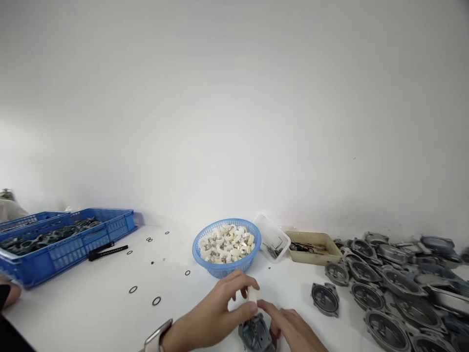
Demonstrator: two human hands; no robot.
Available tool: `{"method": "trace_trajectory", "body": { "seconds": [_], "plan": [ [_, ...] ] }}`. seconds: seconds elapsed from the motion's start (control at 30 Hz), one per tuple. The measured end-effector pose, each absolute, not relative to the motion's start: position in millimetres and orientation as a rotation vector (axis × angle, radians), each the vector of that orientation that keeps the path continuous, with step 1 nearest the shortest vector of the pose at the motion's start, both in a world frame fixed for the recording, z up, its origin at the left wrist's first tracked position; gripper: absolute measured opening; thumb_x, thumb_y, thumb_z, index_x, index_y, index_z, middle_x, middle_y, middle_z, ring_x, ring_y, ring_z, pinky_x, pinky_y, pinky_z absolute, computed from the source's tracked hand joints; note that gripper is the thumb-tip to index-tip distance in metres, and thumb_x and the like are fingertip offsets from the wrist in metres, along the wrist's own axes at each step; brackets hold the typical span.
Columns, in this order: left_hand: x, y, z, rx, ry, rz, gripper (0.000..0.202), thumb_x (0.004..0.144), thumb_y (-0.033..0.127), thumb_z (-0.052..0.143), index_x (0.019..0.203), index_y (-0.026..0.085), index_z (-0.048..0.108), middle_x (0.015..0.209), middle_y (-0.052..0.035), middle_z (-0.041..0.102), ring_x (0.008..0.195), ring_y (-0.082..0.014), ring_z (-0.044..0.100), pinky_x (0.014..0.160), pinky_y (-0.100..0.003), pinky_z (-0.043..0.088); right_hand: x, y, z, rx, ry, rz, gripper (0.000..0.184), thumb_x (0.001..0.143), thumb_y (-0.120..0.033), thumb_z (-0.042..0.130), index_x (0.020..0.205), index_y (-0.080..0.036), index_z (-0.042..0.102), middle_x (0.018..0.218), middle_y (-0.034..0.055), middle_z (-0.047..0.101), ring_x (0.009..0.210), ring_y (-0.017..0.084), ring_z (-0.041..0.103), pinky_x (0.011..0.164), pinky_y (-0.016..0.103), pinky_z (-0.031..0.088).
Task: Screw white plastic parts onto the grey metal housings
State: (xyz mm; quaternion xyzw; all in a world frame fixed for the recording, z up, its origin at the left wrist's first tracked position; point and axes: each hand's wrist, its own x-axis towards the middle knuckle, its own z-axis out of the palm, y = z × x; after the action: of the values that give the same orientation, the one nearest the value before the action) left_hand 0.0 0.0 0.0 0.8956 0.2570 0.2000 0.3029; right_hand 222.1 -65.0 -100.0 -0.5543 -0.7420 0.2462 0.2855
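Between the thumb and fingers of my left hand is a small white plastic piece, held upright over a grey metal housing. The housing sits on the white table at the bottom of the view, partly cut off by the frame edge. My right hand is at the housing's right side, its index finger reaching to the lower end of the white piece. Its other fingers curl beside the housing, partly hidden. Behind my hands stands a blue round basket full of similar white pieces.
A clear tray and a beige tray with thin dark parts stand by the wall. Many grey housings are piled at right. At left are a blue crate, a black strap, scattered black rings and another person's hand.
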Motion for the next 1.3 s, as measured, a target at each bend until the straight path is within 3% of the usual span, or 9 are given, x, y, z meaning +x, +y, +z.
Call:
{"method": "trace_trajectory", "body": {
  "seconds": [0.17, 0.3, 0.43, 0.53, 0.67, 0.83, 1.03, 1.13, 1.3],
  "plan": [
    [-7.8, -2.2, -26.6, 2.289, 0.89, 0.713, 0.027, 0.099, 0.053, 0.061, 0.109, 0.028, 0.061, 0.108, -0.0028, 0.065, 0.097, -0.0219, 0.057, 0.09, -0.033, 0.048, 225.1, -76.3, -88.6, -1.427, -1.835, 0.748, 0.086, 0.079, -0.047, 0.082, 0.156, -0.034, 0.047, 0.12, 0.007, 0.069, 0.108, 0.028, 0.064, 0.094, 0.032, 0.05],
    [-10.3, -10.3, -47.4, 2.392, 0.923, 0.916, 0.021, 0.098, 0.048, 0.06, 0.096, 0.027, 0.056, 0.095, -0.0027, 0.065, 0.085, -0.0218, 0.058, 0.077, -0.031, 0.05, 226.8, -83.2, -77.8, -1.475, -1.789, 0.838, 0.086, 0.079, -0.039, 0.083, 0.156, -0.035, 0.046, 0.109, 0.0043, 0.072, 0.104, 0.026, 0.067, 0.091, 0.03, 0.053],
    [-12.7, -12.7, -70.1, 2.437, 0.955, 1.02, 0.019, 0.094, 0.043, 0.064, 0.094, 0.028, 0.053, 0.088, -0.002, 0.064, 0.077, -0.0219, 0.061, 0.072, -0.032, 0.054, 224.5, -90.6, -64.9, -1.465, -1.864, 0.817, 0.087, 0.076, -0.051, 0.086, 0.154, -0.038, 0.051, 0.151, 0.0069, 0.059, 0.139, 0.037, 0.052, 0.105, 0.037, 0.05],
    [-15.6, -9.9, -91.0, 2.5, 0.902, 1.005, 0.022, 0.089, 0.041, 0.07, 0.107, 0.031, 0.06, 0.095, -0.0049, 0.067, 0.084, -0.0246, 0.066, 0.076, -0.035, 0.058, 222.6, -91.6, -62.3, -1.534, -1.942, 0.854, 0.084, 0.08, -0.057, 0.081, 0.155, -0.036, 0.049, 0.161, 0.0064, 0.047, 0.15, 0.038, 0.038, 0.12, 0.046, 0.038],
    [-18.7, -5.9, -115.7, 2.572, 0.848, 0.981, 0.04, 0.092, 0.044, 0.071, 0.131, 0.035, 0.062, 0.115, -0.0105, 0.069, 0.101, -0.0291, 0.069, 0.087, -0.04, 0.06, 224.2, -87.6, -66.0, -1.559, -1.958, 0.902, 0.082, 0.083, -0.065, 0.073, 0.156, -0.037, 0.048, 0.162, 0.0053, 0.046, 0.151, 0.037, 0.037, 0.121, 0.046, 0.036],
    [-19.8, 0.0, -123.9, 2.648, 0.833, 0.96, 0.042, 0.091, 0.047, 0.073, 0.131, 0.035, 0.065, 0.121, -0.0111, 0.071, 0.105, -0.03, 0.07, 0.089, -0.039, 0.062, 224.5, -84.8, -70.8, -1.535, -1.981, 0.785, 0.071, 0.083, -0.054, 0.076, 0.149, -0.035, 0.058, 0.154, 0.0057, 0.056, 0.143, 0.037, 0.048, 0.119, 0.044, 0.038],
    [-14.8, 3.9, -107.4, 2.69, 0.785, 0.859, 0.033, 0.091, 0.044, 0.07, 0.121, 0.029, 0.067, 0.112, -0.0118, 0.072, 0.097, -0.029, 0.072, 0.084, -0.039, 0.062, 217.2, -77.5, -80.9, -1.5, -2.021, 0.517, 0.037, 0.082, -0.032, 0.074, 0.118, -0.027, 0.069, 0.117, 0.0042, 0.075, 0.105, 0.028, 0.067, 0.093, 0.032, 0.046],
    [-11.4, 5.2, -97.2, 2.649, 0.71, 0.755, 0.032, 0.092, 0.043, 0.069, 0.12, 0.028, 0.067, 0.11, -0.0109, 0.07, 0.096, -0.0269, 0.07, 0.085, -0.037, 0.059, 215.2, -69.9, -90.9, -1.51, -2.069, 0.45, 0.027, 0.085, -0.042, 0.071, 0.106, -0.025, 0.067, 0.099, 0.0018, 0.074, 0.089, 0.025, 0.066, 0.081, 0.03, 0.044],
    [-4.6, 13.0, -77.6, 2.494, 0.626, 0.613, 0.037, 0.085, 0.047, 0.076, 0.115, 0.028, 0.069, 0.108, -0.0075, 0.067, 0.099, -0.0259, 0.066, 0.087, -0.034, 0.053, 213.6, -52.3, -123.0, -1.561, -2.135, 0.168, 0.039, 0.087, -0.063, 0.066, 0.091, -0.025, 0.059, 0.078, -0.0014, 0.067, 0.066, 0.02, 0.059, 0.066, 0.028, 0.037]
  ]
}}
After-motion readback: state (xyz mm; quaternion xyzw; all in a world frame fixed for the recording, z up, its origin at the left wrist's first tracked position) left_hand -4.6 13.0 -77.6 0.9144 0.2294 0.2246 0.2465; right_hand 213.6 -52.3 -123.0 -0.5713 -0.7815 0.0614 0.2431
